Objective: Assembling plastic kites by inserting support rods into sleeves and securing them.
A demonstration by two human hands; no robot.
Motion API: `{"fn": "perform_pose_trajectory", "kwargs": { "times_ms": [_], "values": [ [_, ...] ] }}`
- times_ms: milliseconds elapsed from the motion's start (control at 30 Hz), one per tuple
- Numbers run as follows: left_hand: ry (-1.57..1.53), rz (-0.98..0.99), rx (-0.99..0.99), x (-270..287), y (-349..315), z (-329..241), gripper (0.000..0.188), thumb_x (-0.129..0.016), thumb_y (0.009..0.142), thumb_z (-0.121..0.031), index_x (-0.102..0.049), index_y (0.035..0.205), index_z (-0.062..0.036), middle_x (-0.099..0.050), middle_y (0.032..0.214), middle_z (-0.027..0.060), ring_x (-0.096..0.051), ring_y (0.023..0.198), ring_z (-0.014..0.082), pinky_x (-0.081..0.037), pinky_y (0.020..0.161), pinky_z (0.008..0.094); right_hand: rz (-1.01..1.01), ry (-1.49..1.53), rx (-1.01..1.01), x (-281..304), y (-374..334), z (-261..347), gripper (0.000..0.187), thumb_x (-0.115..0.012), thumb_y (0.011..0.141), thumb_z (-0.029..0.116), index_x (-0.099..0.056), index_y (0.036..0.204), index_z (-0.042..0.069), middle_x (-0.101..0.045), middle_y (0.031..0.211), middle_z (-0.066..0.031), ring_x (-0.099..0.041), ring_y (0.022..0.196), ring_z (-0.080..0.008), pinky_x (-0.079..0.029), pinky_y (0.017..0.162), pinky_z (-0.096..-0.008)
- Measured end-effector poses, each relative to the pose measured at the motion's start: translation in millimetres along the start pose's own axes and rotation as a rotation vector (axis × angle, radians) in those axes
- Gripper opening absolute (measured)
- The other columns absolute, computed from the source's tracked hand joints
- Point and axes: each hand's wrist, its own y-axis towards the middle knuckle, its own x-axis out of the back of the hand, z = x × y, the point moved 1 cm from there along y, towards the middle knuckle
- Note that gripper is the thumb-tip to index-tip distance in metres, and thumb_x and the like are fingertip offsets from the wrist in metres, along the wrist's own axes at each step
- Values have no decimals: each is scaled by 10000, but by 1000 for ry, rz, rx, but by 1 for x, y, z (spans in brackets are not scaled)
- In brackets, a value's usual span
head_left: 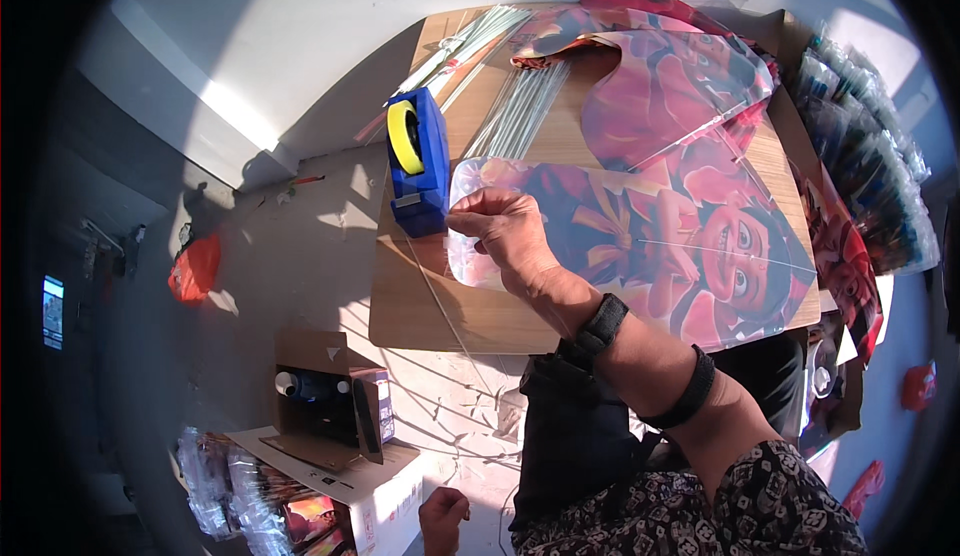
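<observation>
My right hand (510, 241) reaches over the left end of a printed cartoon sheet (590, 211) on the wooden table. Its thumb and forefinger are pinched together beside a blue tape dispenser (432, 156) with a yellow roll (404, 136). Whatever lies in that pinch is too small to make out. Thin pale rods cross the sheet's right part. Low in the picture, away from the table, my left hand (442, 518) has its fingers curled closed, and I cannot see what is inside them. Black bands circle my right wrist and forearm.
Bundles of thin white rods (520, 106) lie at the table's far side, next to more folded printed sheets (670, 86). Clear-wrapped packs (870, 146) are stacked at the right. An opened carton with bottles (315, 391) stands at lower left, and an orange bag (195, 266) is on the floor.
</observation>
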Motion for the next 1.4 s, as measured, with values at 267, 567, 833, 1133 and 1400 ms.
{"fn": "perform_pose_trajectory", "kwargs": {
  "times_ms": [267, 567, 833, 1133, 1400],
  "values": [
    [509, 216, -342, -69, 56, -118, 40, -626, 860, 10, -587, 855, 3, -572, 718, 1, -513, 657, 56, -406, 598, 212, -371, 413, 156, 251, -67, 77, 155, -722, 814, -13, -606, 801, 89, -599, 749, -2, -511, 630, -71, -400, 542, -216],
    [823, 649, -737, -258, 146, -214, 98, -608, 880, -43, -526, 834, -18, -532, 724, 19, -498, 672, 94, -424, 627, 260, -665, 713, 348, 463, -189, 89, 133, -719, 836, 39, -598, 888, 49, -610, 772, -39, -525, 623, -100, -389, 515, -233],
    [877, 621, -599, -329, 158, -216, 77, -581, 906, -17, -559, 844, -56, -527, 682, -40, -501, 596, 41, -406, 543, 203, -703, 685, 464, 506, -216, 74, 81, -691, 829, 8, -631, 865, 49, -631, 789, -44, -549, 640, -101, -400, 521, -218],
    [885, 571, -648, -349, 187, -211, 95, -549, 904, -4, -536, 820, -48, -513, 657, -6, -487, 566, 60, -403, 515, 211, -981, 182, 432, 518, -197, 83, 105, -736, 763, -7, -639, 760, 31, -626, 694, -25, -535, 589, -58, -380, 468, -189],
    [835, 593, -415, -359, 213, -219, 61, -608, 859, 20, -613, 914, -6, -575, 688, -1, -516, 573, 63, -413, 505, 208, -1073, -283, 382, 522, -184, 75, 82, -746, 774, 59, -694, 810, 6, -636, 712, 14, -540, 652, -53, -426, 612, -202]
  ]
}}
